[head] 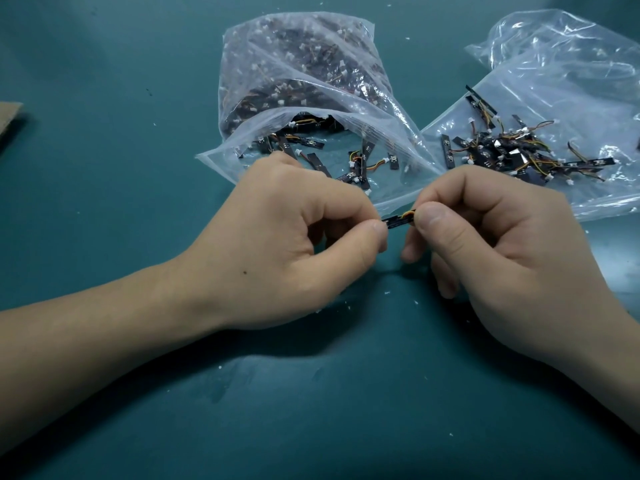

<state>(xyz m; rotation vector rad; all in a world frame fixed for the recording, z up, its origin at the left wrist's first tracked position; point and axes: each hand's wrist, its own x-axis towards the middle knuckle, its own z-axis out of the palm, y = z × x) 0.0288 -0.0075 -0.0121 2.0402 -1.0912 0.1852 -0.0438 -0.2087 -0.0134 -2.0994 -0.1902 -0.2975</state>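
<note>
Above the surface (138, 393), the black strip (398, 221) is held crosswise, pinched at its ends by the left grip (287, 244) and the right grip (502, 258).

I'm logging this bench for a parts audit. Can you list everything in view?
strip board: one, black with orange and yellow wires, between both hands
centre bag: one, clear plastic, packed with similar boards, mouth facing the hands
right bag: one, clear plastic, far right
board pile: many, black, at the right bag; on or inside it unclear
cardboard piece: one, brown, left edge
table: one, teal, flecked with white specks
left hand: pinches the board's left end
right hand: pinches its wired end
</note>
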